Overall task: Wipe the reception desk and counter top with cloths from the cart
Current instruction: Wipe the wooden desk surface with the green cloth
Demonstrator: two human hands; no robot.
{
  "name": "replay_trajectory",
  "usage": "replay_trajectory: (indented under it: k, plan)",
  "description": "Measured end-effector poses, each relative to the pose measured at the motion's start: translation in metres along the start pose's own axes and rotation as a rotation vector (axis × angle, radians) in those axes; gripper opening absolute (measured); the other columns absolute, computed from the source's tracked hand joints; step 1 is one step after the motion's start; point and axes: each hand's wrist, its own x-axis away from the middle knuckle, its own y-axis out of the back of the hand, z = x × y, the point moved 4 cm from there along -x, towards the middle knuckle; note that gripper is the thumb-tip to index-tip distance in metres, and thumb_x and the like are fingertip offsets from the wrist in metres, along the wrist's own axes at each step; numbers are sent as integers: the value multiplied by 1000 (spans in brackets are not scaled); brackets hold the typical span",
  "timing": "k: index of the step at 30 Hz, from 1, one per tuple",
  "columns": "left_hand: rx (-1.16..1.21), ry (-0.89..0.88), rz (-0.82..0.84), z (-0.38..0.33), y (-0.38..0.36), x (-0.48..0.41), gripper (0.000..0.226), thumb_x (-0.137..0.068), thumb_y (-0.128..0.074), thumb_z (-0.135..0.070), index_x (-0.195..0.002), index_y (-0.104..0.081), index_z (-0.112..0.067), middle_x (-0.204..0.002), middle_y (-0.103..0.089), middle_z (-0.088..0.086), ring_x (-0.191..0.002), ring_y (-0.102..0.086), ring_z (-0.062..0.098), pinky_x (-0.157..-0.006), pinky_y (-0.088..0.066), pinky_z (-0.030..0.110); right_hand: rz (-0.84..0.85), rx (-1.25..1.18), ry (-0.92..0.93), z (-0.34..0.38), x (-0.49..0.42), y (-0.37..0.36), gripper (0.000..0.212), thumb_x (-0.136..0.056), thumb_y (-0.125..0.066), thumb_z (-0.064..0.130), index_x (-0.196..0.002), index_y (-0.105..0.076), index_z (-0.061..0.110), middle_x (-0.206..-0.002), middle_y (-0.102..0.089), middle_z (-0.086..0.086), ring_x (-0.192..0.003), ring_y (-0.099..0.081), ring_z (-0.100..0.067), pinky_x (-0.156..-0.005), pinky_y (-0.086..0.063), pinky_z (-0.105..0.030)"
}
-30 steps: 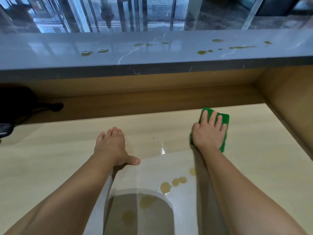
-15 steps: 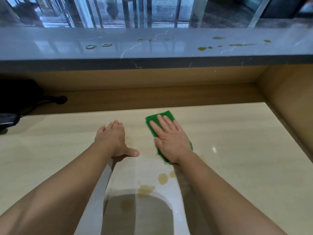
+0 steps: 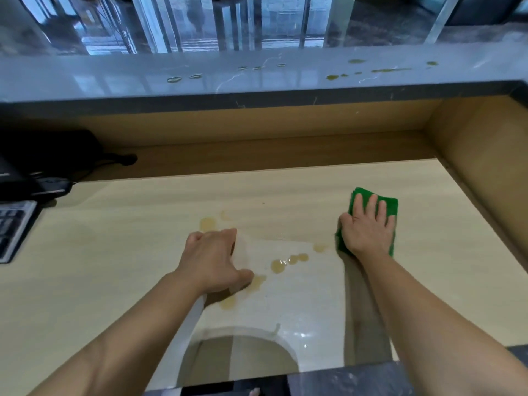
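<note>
Head view: the left hand is propped on the pale reception desk, fingers curled under, nothing held. Amber spills lie just beside it. Farther right, a folded green cloth is pressed flat beneath the right hand, fingers straight. Beyond, the grey counter top is spotted.

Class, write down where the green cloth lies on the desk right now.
In the head view the green cloth lies flat on the right side of the wooden desk, under the right hand, right of the brownish spill drops.
</note>
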Motion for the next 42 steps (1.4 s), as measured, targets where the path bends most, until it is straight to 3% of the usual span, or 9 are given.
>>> replay_trajectory:
  k: [3, 9, 12, 15, 24, 31, 34, 37, 42]
  plan:
    - [-53, 6, 70, -5, -15, 18, 57, -54, -68, -69, -78, -38, -27, -78, -46, -12, -73, -42, 7, -84, -28, 32, -9, 20, 89, 53, 33, -13, 60, -102, -16, 38, -156, 5, 21, -162, 13, -10, -150, 9, -28, -120, 3, -46]
    - [-176, 32, 72, -6, -31, 38, 79, -46, -66, -79, -95, -34, -27, -97, -40, -10, -107, -47, 14, -97, -28, 37, 37, 128, 563, 147, 115, -55, 60, -103, -16, 40, -155, 10, 24, -162, 17, -8, -149, 16, -28, -120, 7, -48]
    - [-215, 59, 118, -5, -40, 44, 90, -52, -67, -77, -119, -40, -24, -130, -45, -5, -129, -39, 15, -105, -24, 40, 52, 170, 731, 143, 122, -55, 58, -104, -16, 40, -155, 8, 27, -162, 17, -4, -149, 17, -24, -120, 9, -44]
    - [-274, 100, 179, -5, -43, 46, 107, -61, -69, -72, -143, -29, -17, -158, -19, 1, -144, -20, 15, -113, -14, 43, 37, 201, 791, 107, 107, -45, 56, -103, -14, 41, -154, 10, 33, -161, 17, 0, -149, 15, -19, -120, 10, -40]
    - [-264, 138, 234, -7, -49, 42, 104, -60, -74, -69, -139, -31, -15, -147, -32, -1, -136, -32, 16, -112, -17, 43, -33, 144, 349, -63, 58, -6, 57, -104, -19, 40, -155, 4, 30, -163, 9, -2, -150, 7, -18, -121, 1, -37]
    - [-240, 132, 233, -10, -49, 39, 94, -62, -76, -65, -132, -36, -16, -131, -40, -5, -129, -37, 15, -112, -19, 40, -68, 64, 46, -7, 89, -24, 61, -102, -16, 35, -155, 10, 20, -162, 12, -12, -150, 7, -30, -121, 1, -48]
    - [-247, 140, 241, -11, -50, 38, 90, -61, -76, -65, -127, -39, -17, -124, -42, -6, -124, -39, 15, -111, -20, 39, -68, 60, 177, 53, 129, -44, 62, -102, -15, 35, -154, 14, 19, -161, 16, -12, -149, 11, -32, -120, 3, -50]
    - [-291, 146, 239, -13, -49, 35, 83, -61, -77, -63, -121, -44, -17, -116, -42, -5, -119, -42, 15, -110, -22, 38, -13, 84, 473, 99, 163, -65, 62, -102, -18, 35, -154, 13, 21, -161, 17, -11, -148, 16, -31, -119, 9, -50]
    - [-317, 171, 271, -17, -48, 34, 85, -62, -76, -66, -124, -44, -17, -125, -43, -4, -123, -41, 16, -110, -22, 39, 10, 164, 772, 74, 158, -57, 58, -103, -17, 40, -154, 8, 31, -162, 16, -1, -149, 16, -20, -120, 10, -41]
